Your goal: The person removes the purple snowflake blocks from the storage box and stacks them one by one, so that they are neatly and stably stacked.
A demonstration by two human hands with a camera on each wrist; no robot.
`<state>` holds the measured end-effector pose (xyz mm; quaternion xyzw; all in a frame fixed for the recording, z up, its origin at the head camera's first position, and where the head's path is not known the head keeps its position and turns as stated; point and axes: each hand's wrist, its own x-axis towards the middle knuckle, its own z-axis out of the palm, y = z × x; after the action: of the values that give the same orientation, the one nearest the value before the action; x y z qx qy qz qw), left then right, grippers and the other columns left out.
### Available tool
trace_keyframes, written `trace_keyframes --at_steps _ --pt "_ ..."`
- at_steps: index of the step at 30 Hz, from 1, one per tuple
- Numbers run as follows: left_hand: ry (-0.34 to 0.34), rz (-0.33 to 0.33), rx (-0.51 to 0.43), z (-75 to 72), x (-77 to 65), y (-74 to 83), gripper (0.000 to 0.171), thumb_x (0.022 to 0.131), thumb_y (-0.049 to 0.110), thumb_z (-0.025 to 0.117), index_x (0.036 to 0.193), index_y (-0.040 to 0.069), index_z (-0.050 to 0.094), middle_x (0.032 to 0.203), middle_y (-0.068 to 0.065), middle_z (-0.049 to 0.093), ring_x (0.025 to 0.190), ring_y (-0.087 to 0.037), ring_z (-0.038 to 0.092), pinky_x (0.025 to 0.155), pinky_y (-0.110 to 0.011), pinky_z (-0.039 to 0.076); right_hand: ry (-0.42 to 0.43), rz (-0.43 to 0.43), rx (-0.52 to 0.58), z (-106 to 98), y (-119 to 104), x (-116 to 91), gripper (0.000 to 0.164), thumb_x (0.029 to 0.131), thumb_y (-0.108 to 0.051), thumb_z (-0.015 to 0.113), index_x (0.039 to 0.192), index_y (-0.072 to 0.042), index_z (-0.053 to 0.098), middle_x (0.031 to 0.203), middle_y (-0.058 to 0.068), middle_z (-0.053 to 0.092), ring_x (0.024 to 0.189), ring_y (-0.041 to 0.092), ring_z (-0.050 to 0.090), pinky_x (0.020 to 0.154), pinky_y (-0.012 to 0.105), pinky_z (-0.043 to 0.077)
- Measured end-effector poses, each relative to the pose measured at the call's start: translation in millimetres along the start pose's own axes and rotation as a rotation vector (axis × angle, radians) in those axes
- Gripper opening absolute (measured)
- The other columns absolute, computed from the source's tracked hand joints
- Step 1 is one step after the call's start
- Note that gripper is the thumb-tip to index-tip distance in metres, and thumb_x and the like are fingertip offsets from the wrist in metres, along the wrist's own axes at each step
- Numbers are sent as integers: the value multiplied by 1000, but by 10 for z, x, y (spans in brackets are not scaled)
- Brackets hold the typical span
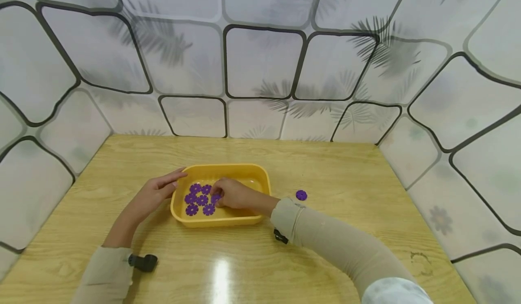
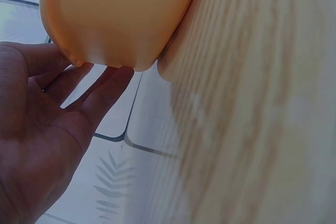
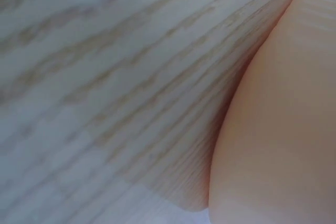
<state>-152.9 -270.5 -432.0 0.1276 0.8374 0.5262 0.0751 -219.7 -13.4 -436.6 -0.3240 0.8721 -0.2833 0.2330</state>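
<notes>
While six purple flower-shaped discs [image 1: 201, 200] lie loosely grouped in the left part of the yellow tray [image 1: 224, 223], one more, the seventh disc [image 1: 215, 199], sits beside them, partly covered by the person's right hand [image 1: 235, 194]. Judged by how things lie, most of the work looks done: the discs in the tray are near one another, all at one end. The outlying disc [image 1: 301, 195] is flat on the worktop [image 1: 346, 173], to the right of the tray and well apart from it, and looks like the one piece left to deal with.

The right hand's grip is nearly closed, thumb and fingers bent together at the seventh disc, which it appears to pinch low inside the tray; whether the disc is raised off the tray floor cannot be told. The right wrist view shows only the tray's outer wall and the worktop, so it adds nothing about that grip. The left hand [image 1: 153, 194] is loosely spread, its fingertips touching the tray's left end from outside, as though to steady it. Beyond the worktop stands a panel-patterned wall [image 1: 264, 62].
</notes>
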Motion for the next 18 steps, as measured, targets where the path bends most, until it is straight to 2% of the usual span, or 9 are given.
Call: trace_keyframes --at_steps 9,15,18 --pt "-2 -4 -4 3 -3 5 44 111 20 37 150 3 47 167 -13 23 150 -42 25 109 -49 42 20 3 26 8 17 -5 23 91 -10 75 114 -11 68 106 -2 67 96 8 59 87 19 52" --pt "2 -3 6 8 -4 8 43 111 20 37 150 3 47 167 -13 24 149 -42 29 107 -47 46 39 78 167 -8 29 -39 16 93 -9 72 106 -16 67 100 -5 67 91 8 61 81 20 53" --pt "6 0 12 8 -1 11 43 111 20 37 150 3 47 166 -13 25 149 -42 30 107 -47 46 46 68 229 -37 40 -56 15 95 -7 69 107 -15 68 98 -4 68 87 9 62 75 20 54"
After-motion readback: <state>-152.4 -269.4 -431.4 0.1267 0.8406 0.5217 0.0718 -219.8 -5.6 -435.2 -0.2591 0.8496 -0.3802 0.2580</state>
